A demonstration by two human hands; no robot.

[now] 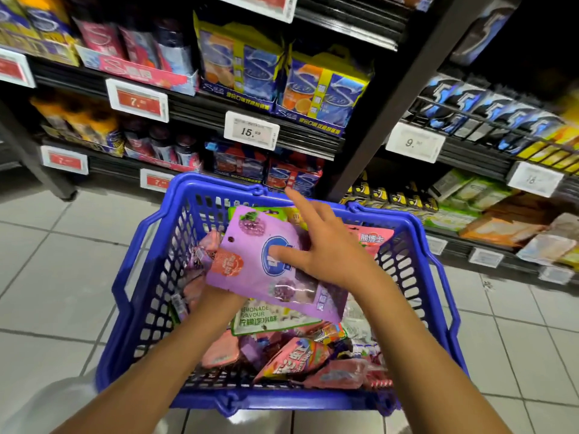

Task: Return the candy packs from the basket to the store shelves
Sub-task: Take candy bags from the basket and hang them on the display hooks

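The right hand (326, 245) is on the purple grape candy pack (269, 264), thumb pressed onto its blue oval logo, index finger pointing out toward the shelves, the other fingers tucked behind the pack's right side, so it pinches the pack. The left hand (216, 300) reaches in from below and its fingers vanish under the pack's lower left edge; whether they clutch it or just prop it up, I cannot tell. The pack sits tilted, lifted above the heap inside the blue basket (131, 277), grape pictures at its top and bottom and a hang hole near its top left corner.

Right under it lies a white-and-green pack (260, 317) reading "LEMONADE FLAVOUR" with Chinese characters. A red pack (369, 239) with Chinese writing peeks out behind the right hand. Lower down, pink and multicoloured candy packs (297, 361) crowd the basket floor.

The basket stands on pale floor tiles (62, 261), its far rim just short of the bottom shelf. Beyond, the store shelves (194, 104) carry yellow-and-blue packs marked with a big "S" (326, 89), and a price tag (251, 130) reads "15.99". Another tag (414, 142) to the right starts with "9", and red tags on the left show "7". A dark upright post (376, 104) splits the two shelf bays.
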